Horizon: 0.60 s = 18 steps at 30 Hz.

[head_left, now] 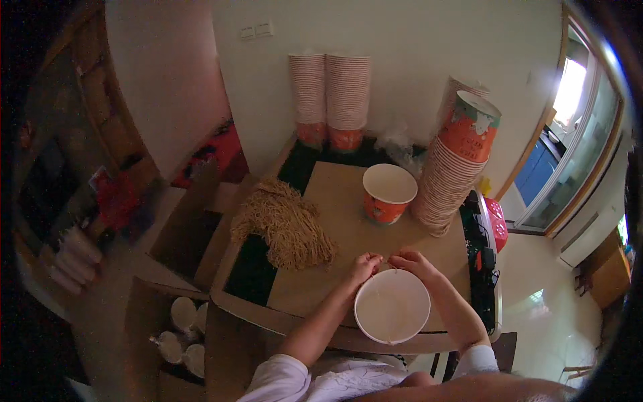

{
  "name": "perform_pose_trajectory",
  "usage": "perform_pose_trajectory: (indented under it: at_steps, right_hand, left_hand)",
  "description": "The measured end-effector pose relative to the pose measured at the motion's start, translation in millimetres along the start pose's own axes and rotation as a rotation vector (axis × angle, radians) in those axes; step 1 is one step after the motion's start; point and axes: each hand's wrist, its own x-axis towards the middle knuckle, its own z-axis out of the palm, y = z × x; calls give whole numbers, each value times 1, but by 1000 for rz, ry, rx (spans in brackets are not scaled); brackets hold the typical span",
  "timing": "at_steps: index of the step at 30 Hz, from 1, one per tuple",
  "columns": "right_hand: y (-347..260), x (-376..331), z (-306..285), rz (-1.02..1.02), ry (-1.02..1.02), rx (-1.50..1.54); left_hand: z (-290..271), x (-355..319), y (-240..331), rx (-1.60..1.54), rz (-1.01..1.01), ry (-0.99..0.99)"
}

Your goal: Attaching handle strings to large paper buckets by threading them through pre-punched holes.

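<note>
A white-lined paper bucket (392,308) stands at the table's near edge, its mouth toward me. My left hand (366,266) is closed in a pinch just beyond its far rim. Beside it, my right hand (412,262) is closed too, fingertips almost meeting those of the left. Between them runs what looks like a thin strand of twine, blurred; small tan bits show at the far and near rim. To the left lies a tangled heap of tan twine (288,224). Farther off, another orange paper bucket (387,194) stands upright on the cardboard sheet (315,285).
A tall leaning stack of nested buckets (450,177) rises at the right. Two more stacks (345,94) stand against the wall, near a crumpled clear plastic bag (400,142). At the lower left, an open carton (144,308) holds several white-topped buckets. A red basket (497,224) sits beyond the table's right edge.
</note>
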Motion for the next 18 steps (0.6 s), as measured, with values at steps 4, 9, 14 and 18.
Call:
perform_pose_trajectory:
  at_steps: [4,9,14,18]
  right_hand:
    - [-27,-8,15,228,12,-60]
    - [-17,-5,-4,208,-84,-62]
    - [-20,-8,-2,167,-74,-188]
    - [-3,-9,-17,118,-29,-161]
  left_hand:
    - [5,-5,1,25,238,26]
    - [11,-18,16,133,208,-11]
    - [-6,-7,-13,167,594,222]
    - [-4,-28,23,213,303,79]
